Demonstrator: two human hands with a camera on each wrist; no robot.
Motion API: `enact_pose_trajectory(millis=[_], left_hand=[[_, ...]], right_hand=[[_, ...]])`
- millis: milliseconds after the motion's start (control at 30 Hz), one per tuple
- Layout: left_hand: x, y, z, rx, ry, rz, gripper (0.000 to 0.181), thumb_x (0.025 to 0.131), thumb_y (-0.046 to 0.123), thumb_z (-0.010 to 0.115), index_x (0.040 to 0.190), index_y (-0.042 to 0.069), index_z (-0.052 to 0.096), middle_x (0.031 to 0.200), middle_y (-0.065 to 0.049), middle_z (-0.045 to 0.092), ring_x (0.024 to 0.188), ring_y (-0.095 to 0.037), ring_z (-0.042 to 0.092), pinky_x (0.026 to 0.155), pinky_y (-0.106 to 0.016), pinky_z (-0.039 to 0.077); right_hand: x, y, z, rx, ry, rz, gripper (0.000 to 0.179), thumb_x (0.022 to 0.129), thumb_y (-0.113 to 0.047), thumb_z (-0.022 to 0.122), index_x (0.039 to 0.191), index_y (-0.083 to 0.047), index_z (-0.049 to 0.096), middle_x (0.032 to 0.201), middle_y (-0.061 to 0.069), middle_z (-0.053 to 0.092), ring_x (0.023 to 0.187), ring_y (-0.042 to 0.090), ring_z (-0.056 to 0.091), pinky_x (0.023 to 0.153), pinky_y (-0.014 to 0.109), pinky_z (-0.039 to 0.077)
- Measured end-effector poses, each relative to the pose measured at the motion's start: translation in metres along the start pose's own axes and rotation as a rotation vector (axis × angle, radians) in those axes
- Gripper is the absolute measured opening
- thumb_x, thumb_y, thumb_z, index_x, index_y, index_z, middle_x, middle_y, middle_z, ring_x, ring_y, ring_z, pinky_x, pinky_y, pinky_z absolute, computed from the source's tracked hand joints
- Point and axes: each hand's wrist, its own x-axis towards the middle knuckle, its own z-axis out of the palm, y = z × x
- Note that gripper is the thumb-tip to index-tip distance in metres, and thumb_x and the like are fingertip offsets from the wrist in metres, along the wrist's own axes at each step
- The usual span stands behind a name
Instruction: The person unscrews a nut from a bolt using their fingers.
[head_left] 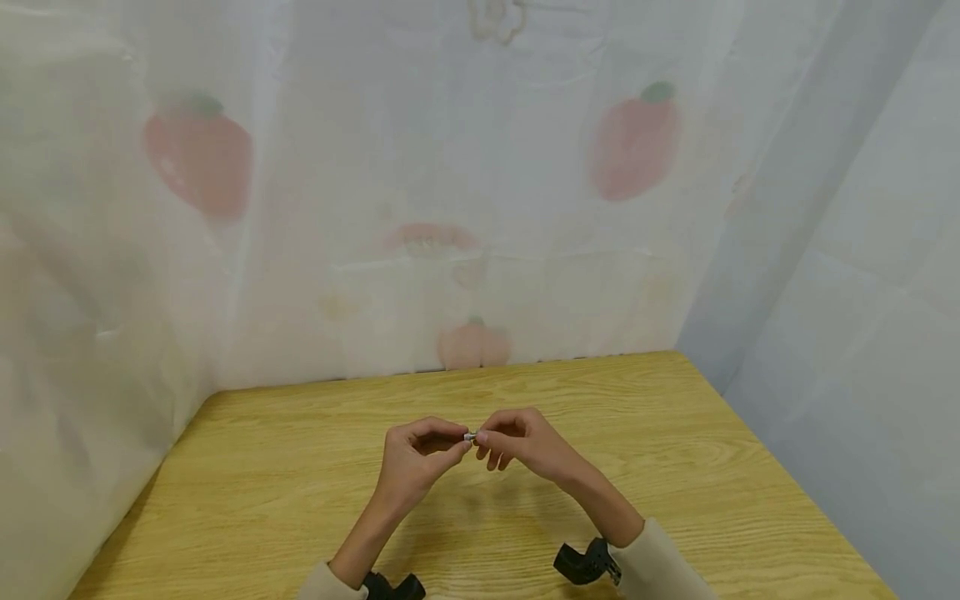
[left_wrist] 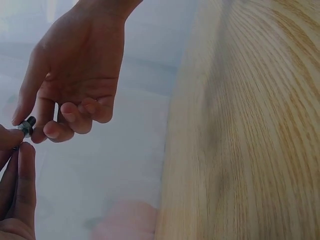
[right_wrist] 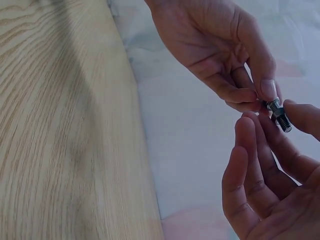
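A small metal bolt [right_wrist: 285,123] with a nut [right_wrist: 277,113] on its thread is held up above the table between both hands. Thumb and fingertip of my left hand [head_left: 411,457] pinch one end of the bolt; in the right wrist view this left hand [right_wrist: 215,50] reaches in from the top. Around the nut, my right hand [head_left: 527,442] has its thumb on one side and its index finger on the other, with the other fingers bent below. The threaded tip sticks out between the right fingers. Fingertips cover part of the bolt.
Beneath the hands lies a wood-grain table [head_left: 285,467]. Pale curtains [head_left: 337,167] printed with strawberries stand behind it and along the left, and a plain whitish sheet [head_left: 862,333] hangs on the right. A black wrist mount [head_left: 588,562] sits at the right sleeve.
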Motion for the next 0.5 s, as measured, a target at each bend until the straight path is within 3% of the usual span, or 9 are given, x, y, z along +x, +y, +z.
enact_pose_trajectory(millis=[200,500], left_hand=[[0.0001,0.0024,0.0013,-0.010,0.015,-0.032,0.015,0.083,0.009,0.075,0.097,0.002,0.074,0.091,-0.018,0.072,0.079,-0.017,0.072,0.071,-0.033,0.061],[0.0005,0.0005,0.0010,0.001,0.019,-0.041,0.015,0.083,0.010,0.076,0.096,0.003,0.074,0.092,-0.017,0.072,0.079,-0.017,0.072,0.071,-0.034,0.061]], right_hand=[[0.0005,0.0014,0.0001,0.026,0.004,-0.050,0.019,0.098,-0.016,0.056,0.110,-0.003,0.063,0.092,0.022,0.067,0.074,0.033,0.067,0.066,0.045,0.059],[-0.0011,-0.0017,0.0027,0.054,0.037,-0.096,0.020,0.094,-0.007,0.061,0.113,0.000,0.061,0.091,0.031,0.063,0.071,0.019,0.068,0.064,0.036,0.060]])
